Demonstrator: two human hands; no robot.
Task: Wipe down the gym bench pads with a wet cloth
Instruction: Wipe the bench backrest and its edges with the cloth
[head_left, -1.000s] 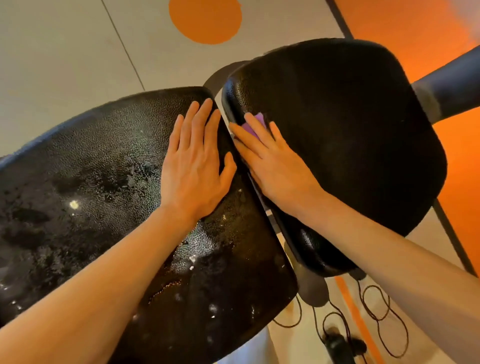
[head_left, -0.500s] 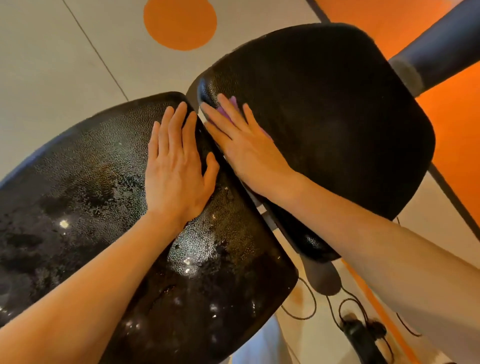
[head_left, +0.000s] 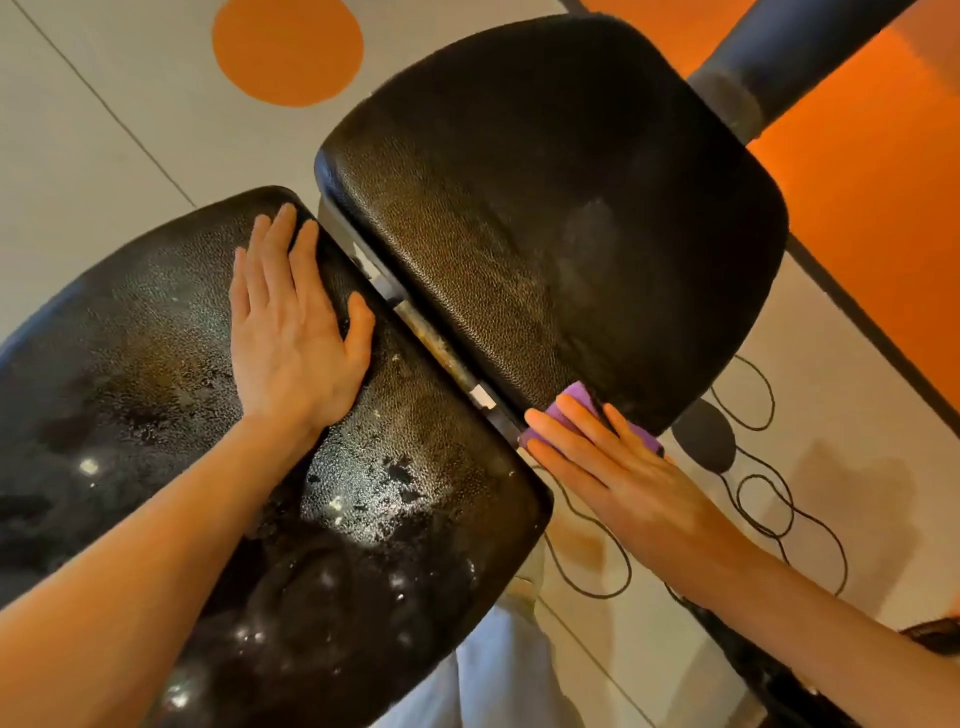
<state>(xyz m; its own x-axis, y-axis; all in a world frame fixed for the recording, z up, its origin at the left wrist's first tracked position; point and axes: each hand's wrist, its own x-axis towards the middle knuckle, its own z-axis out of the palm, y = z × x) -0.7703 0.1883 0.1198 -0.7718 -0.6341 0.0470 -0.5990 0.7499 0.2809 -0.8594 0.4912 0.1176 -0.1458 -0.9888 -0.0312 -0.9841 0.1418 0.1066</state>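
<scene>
Two black textured bench pads fill the view. The near pad (head_left: 156, 415) is wet and glistening, and my left hand (head_left: 291, 332) rests flat on it near its far edge, fingers straight. The far pad (head_left: 545, 208) is tilted and duller. My right hand (head_left: 613, 467) presses a purple cloth (head_left: 579, 402) with straight fingers against the lower near corner of the far pad, beside the gap between the pads. Most of the cloth is hidden under the fingers.
A rusty metal frame bar (head_left: 436, 343) shows in the gap between the pads. A dark padded roller (head_left: 769, 57) juts in at the top right. Black cords (head_left: 769, 499) loop on the pale floor at right. An orange circle (head_left: 288, 49) marks the floor.
My right hand slid the purple cloth along the far pad's near edge, from its upper left corner down to its lower corner. My left hand stayed flat on the near pad.
</scene>
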